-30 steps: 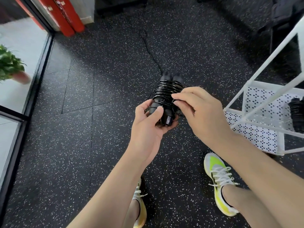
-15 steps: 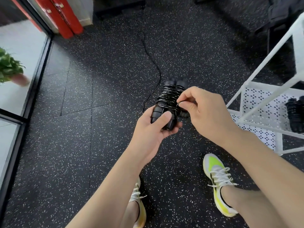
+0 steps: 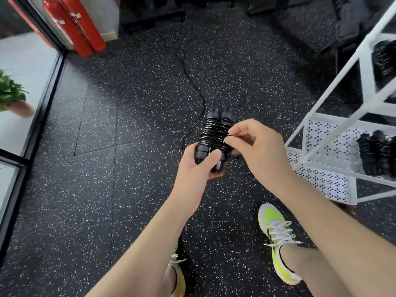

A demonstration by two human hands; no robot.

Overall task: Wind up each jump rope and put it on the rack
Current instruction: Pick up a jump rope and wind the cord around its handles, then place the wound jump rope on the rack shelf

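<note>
Both hands work on one jump rope [image 3: 216, 133]: the left hand [image 3: 196, 168] grips the lower ends of the two black handles, held side by side, thumb pressed across their front, while the right hand [image 3: 255, 151] pinches a strand of cord between thumb and forefinger right at the coils. The bundle sits in front of the person's body above the speckled floor [image 3: 107, 189], with many turns wrapped round the handles and a loose tail [image 3: 194, 88] trailing off across the floor away from the person. To the right stands the white rack [image 3: 321, 168], where other wound ropes [image 3: 377, 155] lie on a perforated shelf and another dark bundle sits on the shelf above. To do this step well, the cord likely wants steady tension as each turn is laid snug beside the one before, not crossing over it, with the left grip firm enough to stop the handles twisting apart. The tail should probably be drawn in gradually so it does not kink, and the last bit tucked under a coil so the bundle holds together on the rack.
</note>
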